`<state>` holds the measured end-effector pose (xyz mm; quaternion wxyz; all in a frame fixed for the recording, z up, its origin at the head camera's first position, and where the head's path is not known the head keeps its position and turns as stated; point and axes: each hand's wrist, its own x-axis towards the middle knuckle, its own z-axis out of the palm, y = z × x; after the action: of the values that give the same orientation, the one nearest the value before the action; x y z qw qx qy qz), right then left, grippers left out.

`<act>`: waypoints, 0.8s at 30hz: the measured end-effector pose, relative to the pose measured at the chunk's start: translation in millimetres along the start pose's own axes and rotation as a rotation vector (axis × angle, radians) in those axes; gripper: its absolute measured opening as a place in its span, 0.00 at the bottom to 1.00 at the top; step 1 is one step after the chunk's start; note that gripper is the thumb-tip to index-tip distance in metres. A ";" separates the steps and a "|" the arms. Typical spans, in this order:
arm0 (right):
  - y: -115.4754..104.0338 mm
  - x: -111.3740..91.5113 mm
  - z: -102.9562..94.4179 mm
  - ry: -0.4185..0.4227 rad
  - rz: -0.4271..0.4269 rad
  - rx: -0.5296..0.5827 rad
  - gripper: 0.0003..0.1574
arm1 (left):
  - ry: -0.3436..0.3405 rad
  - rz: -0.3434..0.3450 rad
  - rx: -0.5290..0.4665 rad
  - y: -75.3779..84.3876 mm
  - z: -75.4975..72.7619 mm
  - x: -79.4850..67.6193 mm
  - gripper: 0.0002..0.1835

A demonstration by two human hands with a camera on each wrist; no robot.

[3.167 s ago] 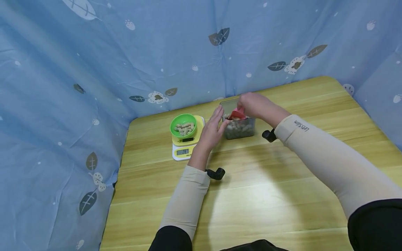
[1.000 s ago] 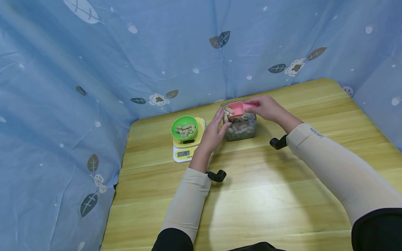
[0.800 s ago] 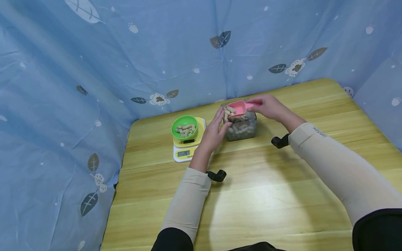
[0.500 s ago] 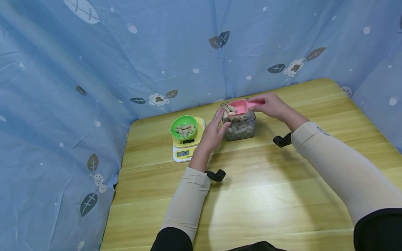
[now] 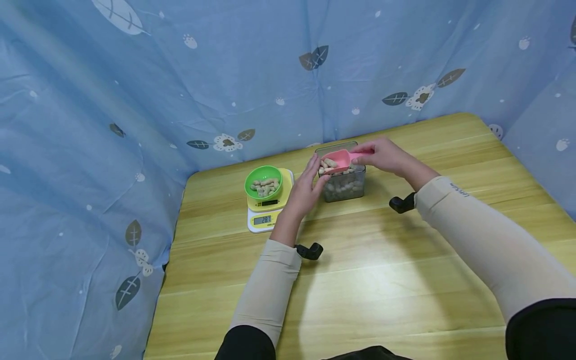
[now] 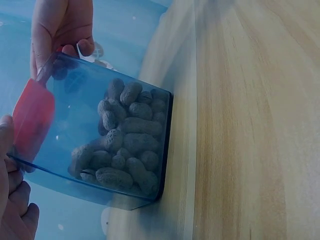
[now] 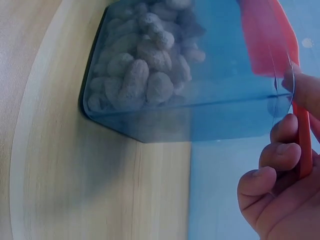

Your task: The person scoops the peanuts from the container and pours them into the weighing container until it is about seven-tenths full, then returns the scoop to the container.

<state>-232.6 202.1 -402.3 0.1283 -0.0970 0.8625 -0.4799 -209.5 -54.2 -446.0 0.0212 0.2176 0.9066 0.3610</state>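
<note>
Below the rim of a clear grey plastic container (image 5: 344, 189), unshelled peanuts (image 6: 130, 145) fill the lower part. My right hand (image 5: 382, 156) pinches the handle of a pink scoop (image 5: 343, 159), its bowl at the container's mouth with a few peanuts in it. Fingers curl round the handle in the right wrist view. At the container's near left corner my left hand (image 5: 306, 187) holds the rim, thumb in front and fingers along the left side. Left of that hand, a green bowl (image 5: 252, 187) of peanuts sits on a yellow and white kitchen scale (image 5: 253, 227).
The wooden table (image 5: 382, 280) ends at a blue patterned curtain (image 5: 270, 75) close behind the container and scale. My left forearm passes just right of the scale and covers part of its right side.
The scoop, earlier tipped down into the container, has risen with peanuts, then dipped slightly left and lower. The left hand stays put; the scale's display looks the same.
</note>
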 end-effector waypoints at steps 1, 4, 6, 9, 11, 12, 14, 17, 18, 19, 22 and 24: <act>-0.1 -0.5 -0.4 -0.006 0.002 0.002 0.27 | 0.001 0.000 0.002 -0.1 0.0 0.1 0.38; 0.1 -2.1 -2.2 -0.022 0.009 0.010 0.29 | 0.001 -0.001 0.003 -0.1 -0.2 0.3 0.37; 0.6 -3.1 -3.4 -0.027 0.015 0.017 0.29 | 0.002 0.000 0.000 -0.2 -0.1 0.5 0.37; 1.0 -5.2 -5.7 -0.034 0.030 0.028 0.31 | 0.005 0.007 0.000 -0.4 -0.1 0.3 0.37; 0.9 -6.2 -6.9 -0.036 0.037 0.030 0.31 | 0.007 0.012 -0.001 -0.5 0.0 -0.1 0.38; 0.9 -6.7 -7.6 -0.035 0.044 0.030 0.31 | 0.007 0.013 0.002 -0.6 0.0 0.0 0.38; 1.2 -7.4 -8.5 -0.035 0.051 0.029 0.31 | 0.004 0.009 0.002 -0.7 0.0 -0.3 0.38; 2.2 -7.6 -8.7 -0.032 0.052 0.026 0.31 | 0.002 0.003 0.001 -0.6 0.2 -0.4 0.38; 2.5 -7.5 -8.6 -0.031 0.051 0.026 0.31 | 0.003 0.003 0.001 -0.7 0.3 -0.4 0.38; 2.3 -7.3 -8.3 -0.031 0.047 0.024 0.31 | 0.005 0.003 0.000 -0.7 0.3 -0.4 0.38; 1.2 -6.9 -7.3 -0.026 0.040 0.007 0.30 | 0.008 0.011 0.001 -0.5 0.5 -0.3 0.38; 0.0 -6.5 -6.3 -0.020 0.027 -0.034 0.29 | 0.008 0.011 0.001 -0.3 0.4 -0.2 0.38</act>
<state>-228.4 209.0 -398.3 0.1417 -0.0920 0.8704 -0.4624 -209.3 -54.2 -446.5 0.0155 0.2213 0.9056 0.3616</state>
